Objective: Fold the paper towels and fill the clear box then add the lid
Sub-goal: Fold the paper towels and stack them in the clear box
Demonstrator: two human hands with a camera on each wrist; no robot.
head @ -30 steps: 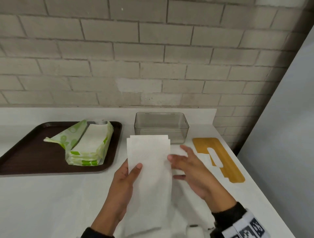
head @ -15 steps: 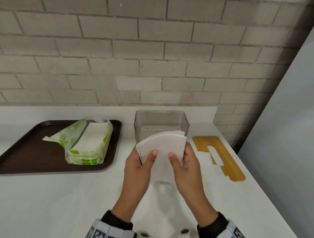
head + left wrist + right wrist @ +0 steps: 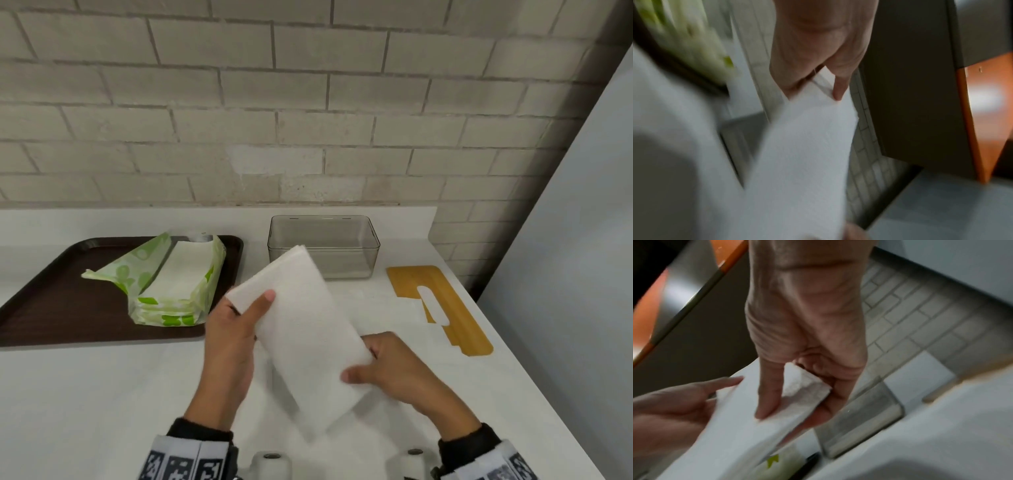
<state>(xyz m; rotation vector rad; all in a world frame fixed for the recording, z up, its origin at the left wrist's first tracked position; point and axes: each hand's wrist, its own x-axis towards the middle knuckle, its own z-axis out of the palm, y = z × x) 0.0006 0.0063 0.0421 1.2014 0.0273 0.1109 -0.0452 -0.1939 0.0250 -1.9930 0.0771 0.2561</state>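
Observation:
A folded white stack of paper towels (image 3: 301, 335) hangs slanted above the counter, its top corner overlapping the front of the clear box (image 3: 323, 246). My left hand (image 3: 253, 308) pinches the stack's upper left corner, thumb on top. My right hand (image 3: 363, 371) grips its lower right edge, thumb on top and fingers underneath. In the right wrist view the right hand (image 3: 797, 386) clamps the paper towels (image 3: 748, 418) near their end. The left wrist view is blurred; the left hand (image 3: 818, 78) pinches the paper towels (image 3: 803, 154). The box looks empty. The wooden lid (image 3: 442, 308) lies flat to its right.
A brown tray (image 3: 51, 301) at the left holds an opened green-and-white pack of paper towels (image 3: 171, 284). A brick wall runs behind the white counter (image 3: 102, 394). The counter's right edge drops off just past the lid.
The stack, long and flat a second ago, was doubled over in front of the box and is now turned slantwise. My right hand slid down to its lower end; my left hand stayed at the top.

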